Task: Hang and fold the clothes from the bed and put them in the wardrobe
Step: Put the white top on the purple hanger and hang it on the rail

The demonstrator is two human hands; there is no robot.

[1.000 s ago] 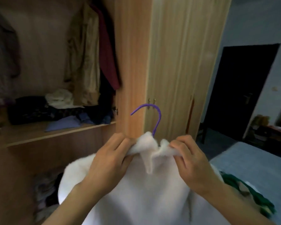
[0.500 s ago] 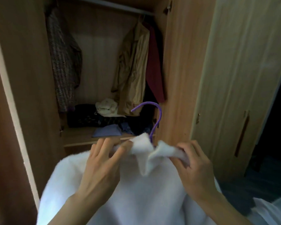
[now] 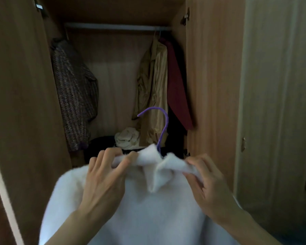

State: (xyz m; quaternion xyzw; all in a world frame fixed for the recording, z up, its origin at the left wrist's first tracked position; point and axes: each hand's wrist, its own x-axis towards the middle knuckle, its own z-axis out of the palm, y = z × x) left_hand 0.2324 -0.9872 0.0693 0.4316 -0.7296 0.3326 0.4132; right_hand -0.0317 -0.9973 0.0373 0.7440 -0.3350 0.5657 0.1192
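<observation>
Head view: fluffy white knit garment [image 3: 148,209] fills the lower centre of frame, draped on a purple wire hanger [image 3: 162,124]; only the hanger's hook shows, rising from the collar toward 12 o'clock, its tip curving to 10 o'clock; the garment is held in front of the open wooden wardrobe [image 3: 212,85], not yet on the rail. Left hand [image 3: 104,181] sits at 9 o'clock of the collar; thumb and fingers are pinched shut on the collar fabric. Right hand [image 3: 208,184] sits at 3 o'clock of the collar; fingers are curled closed around the fabric at that side. Metal hanging rail [image 3: 117,26] runs across the wardrobe top at 12 o'clock; a brown patterned knit jacket [image 3: 74,96] hangs at 10 o'clock; a beige shiny jacket [image 3: 154,89] and a dark red garment [image 3: 177,89] hang side by side at 1 o'clock; a crumpled cream cloth [image 3: 127,139] lies on dark folded clothes just above the left hand's fingertips.
</observation>
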